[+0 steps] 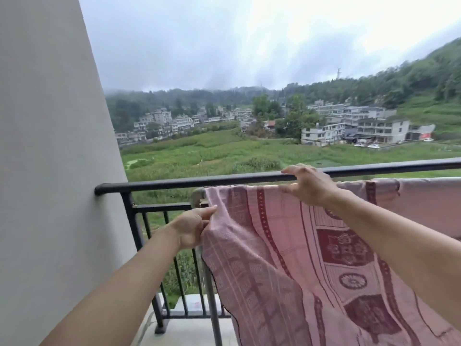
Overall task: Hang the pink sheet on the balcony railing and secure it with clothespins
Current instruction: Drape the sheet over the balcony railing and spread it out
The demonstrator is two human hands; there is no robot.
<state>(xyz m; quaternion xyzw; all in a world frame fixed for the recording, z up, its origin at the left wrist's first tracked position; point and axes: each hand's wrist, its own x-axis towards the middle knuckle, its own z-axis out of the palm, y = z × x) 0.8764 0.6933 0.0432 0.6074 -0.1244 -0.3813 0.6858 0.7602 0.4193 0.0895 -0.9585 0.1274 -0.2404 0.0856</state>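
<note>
Pink sheet [287,245] drapes, seemingly pinched by left hand [190,227], right hand [308,186] atop.

A grey wall [50,146] flanks the balcony; beyond, green fields [224,151], village houses [349,126], overcast sky [224,33].

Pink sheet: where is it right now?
Head view, right of centre: the pink sheet hangs over a grey bar just inside the black railing, its left edge pinched by the left hand, right hand on its top fold.

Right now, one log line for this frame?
stage: spreading | pink sheet: draped over grey rail | left hand: pinching edge | right hand: on top fold | clothespins: none visible
</note>
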